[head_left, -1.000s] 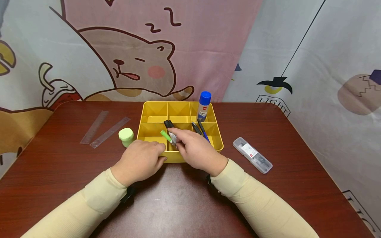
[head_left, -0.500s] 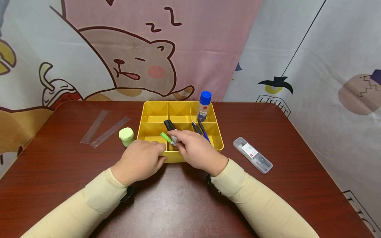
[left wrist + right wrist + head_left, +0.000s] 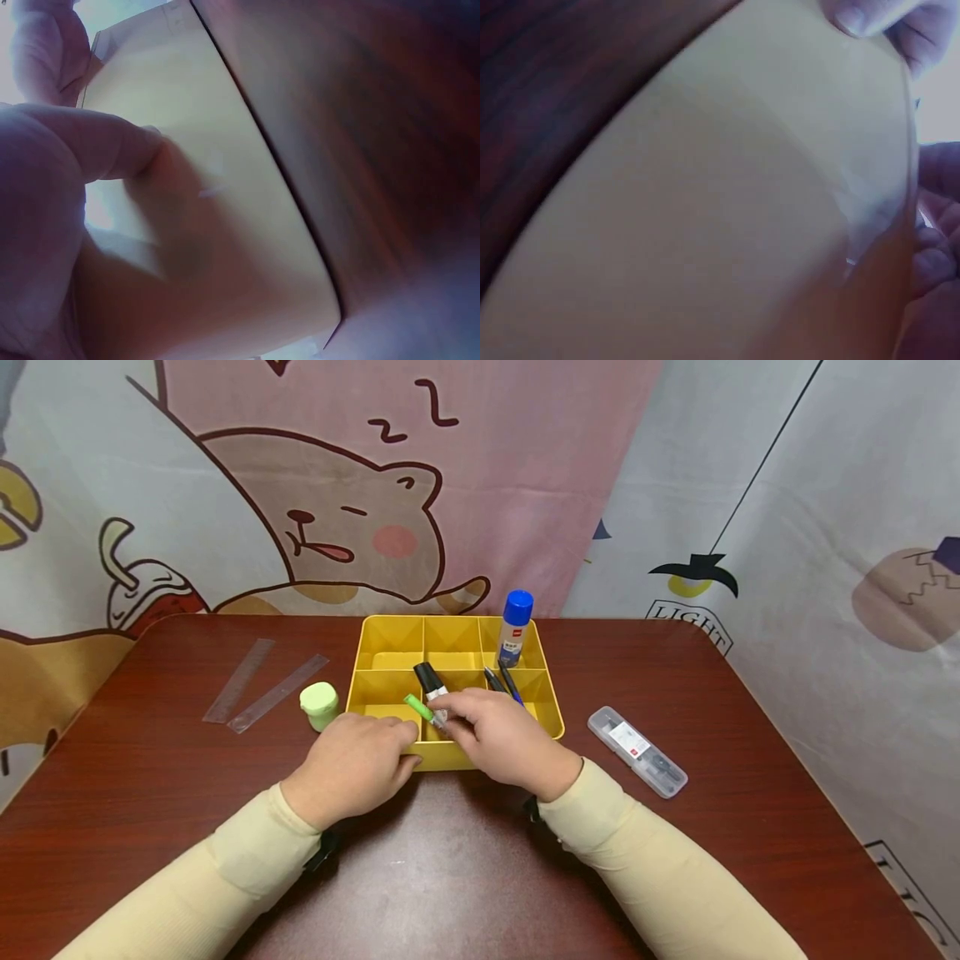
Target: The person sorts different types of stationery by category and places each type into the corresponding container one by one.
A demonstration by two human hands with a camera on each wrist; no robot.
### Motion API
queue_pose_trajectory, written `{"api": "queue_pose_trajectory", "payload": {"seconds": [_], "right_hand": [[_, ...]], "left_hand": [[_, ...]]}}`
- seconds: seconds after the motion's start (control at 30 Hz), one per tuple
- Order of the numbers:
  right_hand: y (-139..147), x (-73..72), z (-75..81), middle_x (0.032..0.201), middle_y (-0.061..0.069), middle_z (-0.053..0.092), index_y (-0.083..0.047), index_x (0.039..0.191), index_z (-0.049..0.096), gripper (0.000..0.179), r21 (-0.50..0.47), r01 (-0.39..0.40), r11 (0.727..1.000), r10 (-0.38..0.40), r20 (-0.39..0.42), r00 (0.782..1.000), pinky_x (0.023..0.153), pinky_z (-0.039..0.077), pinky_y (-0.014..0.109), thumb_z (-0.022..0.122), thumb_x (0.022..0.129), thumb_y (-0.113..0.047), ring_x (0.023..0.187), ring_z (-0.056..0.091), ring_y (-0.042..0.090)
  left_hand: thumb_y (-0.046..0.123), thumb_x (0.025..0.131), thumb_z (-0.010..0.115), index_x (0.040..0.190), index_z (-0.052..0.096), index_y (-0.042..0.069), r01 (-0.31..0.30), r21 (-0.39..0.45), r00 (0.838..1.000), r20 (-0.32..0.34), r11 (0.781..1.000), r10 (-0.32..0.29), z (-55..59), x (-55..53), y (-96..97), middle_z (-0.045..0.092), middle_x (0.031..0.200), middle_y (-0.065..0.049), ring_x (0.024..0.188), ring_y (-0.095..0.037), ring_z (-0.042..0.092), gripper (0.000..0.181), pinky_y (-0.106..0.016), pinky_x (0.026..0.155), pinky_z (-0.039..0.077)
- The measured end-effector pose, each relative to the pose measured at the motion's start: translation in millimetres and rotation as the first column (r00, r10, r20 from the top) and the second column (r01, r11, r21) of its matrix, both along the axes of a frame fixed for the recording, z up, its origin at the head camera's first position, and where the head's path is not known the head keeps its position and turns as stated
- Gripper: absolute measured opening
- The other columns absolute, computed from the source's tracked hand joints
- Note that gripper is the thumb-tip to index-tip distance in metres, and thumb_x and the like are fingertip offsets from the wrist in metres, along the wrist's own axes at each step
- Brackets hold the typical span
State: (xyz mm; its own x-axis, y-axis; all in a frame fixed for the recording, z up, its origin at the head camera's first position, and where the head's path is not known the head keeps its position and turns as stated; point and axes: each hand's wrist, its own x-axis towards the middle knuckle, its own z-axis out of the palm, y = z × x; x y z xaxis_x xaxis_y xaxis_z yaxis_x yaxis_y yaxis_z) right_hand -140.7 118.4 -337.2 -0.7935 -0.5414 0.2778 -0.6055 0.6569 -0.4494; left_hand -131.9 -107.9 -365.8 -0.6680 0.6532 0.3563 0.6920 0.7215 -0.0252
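A yellow compartment tray (image 3: 442,756) stands on the table. My left hand (image 3: 356,768) grips its front wall, fingers over the rim and thumb (image 3: 120,142) on the outer face. Over the front middle compartment, my right hand (image 3: 510,739) pinches the near end of a slim green-capped pen (image 3: 418,706), which slants up to the left across a divider. Just behind it leans a black-capped marker with a white label (image 3: 431,679). Dark and blue pens (image 3: 506,681) lean farther right, partly hidden by the right hand. The right fingers (image 3: 934,262) are partly behind the tray wall in the right wrist view.
A blue-capped glue stick (image 3: 515,627) stands in the back right compartment. Left of the tray are a pale green lidded tub (image 3: 320,706) and two clear rulers (image 3: 240,681). A clear plastic case (image 3: 637,752) lies to the right. A patterned cloth (image 3: 517,485) hangs behind.
My right hand has drawn slightly to the right, showing more of the black-capped marker and covering more of the blue pen. My left hand has kept its place on the tray.
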Motion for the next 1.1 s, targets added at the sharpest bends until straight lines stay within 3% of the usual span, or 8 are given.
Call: {"api": "queue_pose_trajectory", "payload": {"seconds": [0.17,0.27,0.47,0.67,0.77,0.87,0.97,1.1], "right_hand": [[13.3,-3.6,10.0,0.122,0.008,0.076,-0.006,0.125,0.073,0.026,-0.072,0.052,0.996,-0.056,-0.052,0.997,0.094,0.058,0.041,0.068,0.1,-0.008,0.106,0.072,0.022],[22.6,-5.3,18.9,0.122,0.009,0.076,-0.006,0.128,0.072,0.028,-0.08,0.108,0.991,-0.111,-0.033,0.993,0.088,0.058,0.04,0.069,0.1,-0.01,0.098,0.07,0.022],[44.8,-9.2,37.1,0.124,0.011,0.073,-0.008,0.133,0.069,0.033,-0.025,0.245,0.969,-0.244,0.052,0.968,0.08,0.059,0.039,0.069,0.101,-0.012,0.09,0.067,0.021],[72.1,-11.6,50.9,0.126,0.011,0.068,-0.008,0.138,0.066,0.037,0.107,0.347,0.932,-0.358,0.116,0.926,0.09,0.059,0.045,0.067,0.102,-0.015,0.104,0.067,0.026],[88.8,-12.0,55.6,0.136,0.014,0.063,-0.008,0.142,0.062,0.042,0.226,0.38,0.897,-0.418,0.159,0.894,0.105,0.053,0.053,0.066,0.102,-0.02,0.12,0.063,0.032],[105.5,-13.7,56.9,0.147,0.021,0.055,-0.007,0.149,0.056,0.053,0.383,0.38,0.842,-0.48,0.211,0.851,0.112,0.046,0.06,0.068,0.1,-0.025,0.131,0.057,0.038],[119.0,-18.2,48.9,0.151,0.027,0.049,-0.006,0.154,0.05,0.065,0.504,0.35,0.79,-0.525,0.261,0.81,0.11,0.046,0.062,0.072,0.096,-0.027,0.132,0.057,0.043],[132.0,-24.5,29.9,0.148,0.032,0.048,-0.006,0.156,0.047,0.075,0.603,0.305,0.737,-0.555,0.282,0.783,0.101,0.054,0.06,0.078,0.091,-0.027,0.122,0.061,0.044]], "left_hand": [[0.025,0.083,0.082,0.071,0.051,0.017,-0.002,0.0,1.0,0.003,1.0,0.002,-0.4,0.3,-0.3,0.045,0.06,0.006,0.049,-0.017,0.048,0.034,-0.035,0.05,0.038],[0.026,0.083,0.082,0.072,0.051,0.017,-0.007,-0.003,1.0,0.008,1.0,0.007,-0.2,1.0,-0.3,0.046,0.06,0.006,0.05,-0.018,0.049,0.034,-0.035,0.05,0.039],[0.025,0.084,0.081,0.071,0.05,0.017,-0.012,-0.002,1.0,0.017,1.0,0.012,-0.4,1.2,0.5,0.045,0.06,0.005,0.05,-0.017,0.048,0.034,-0.035,0.051,0.039],[0.024,0.084,0.08,0.07,0.05,0.018,-0.016,0.004,1.0,0.024,1.0,0.016,0.3,1.4,0.9,0.044,0.059,0.006,0.05,-0.016,0.048,0.034,-0.035,0.05,0.038],[0.023,0.084,0.08,0.07,0.05,0.018,-0.013,0.01,1.0,0.023,1.0,0.013,0.0,0.8,1.3,0.043,0.059,0.006,0.05,-0.015,0.046,0.034,-0.034,0.05,0.038],[0.023,0.084,0.08,0.07,0.05,0.017,-0.008,0.015,1.0,0.016,1.0,0.008,-0.3,0.0,1.6,0.042,0.059,0.006,0.05,-0.015,0.045,0.034,-0.034,0.049,0.037],[0.023,0.084,0.08,0.07,0.049,0.017,-0.007,0.018,1.0,0.012,1.0,0.007,-0.1,-0.2,1.3,0.041,0.058,0.006,0.049,-0.015,0.045,0.034,-0.034,0.049,0.037],[0.023,0.084,0.08,0.069,0.049,0.018,-0.007,0.022,1.0,0.016,1.0,0.007,-0.1,-0.1,0.8,0.041,0.058,0.006,0.049,-0.014,0.045,0.035,-0.034,0.049,0.037]]}}
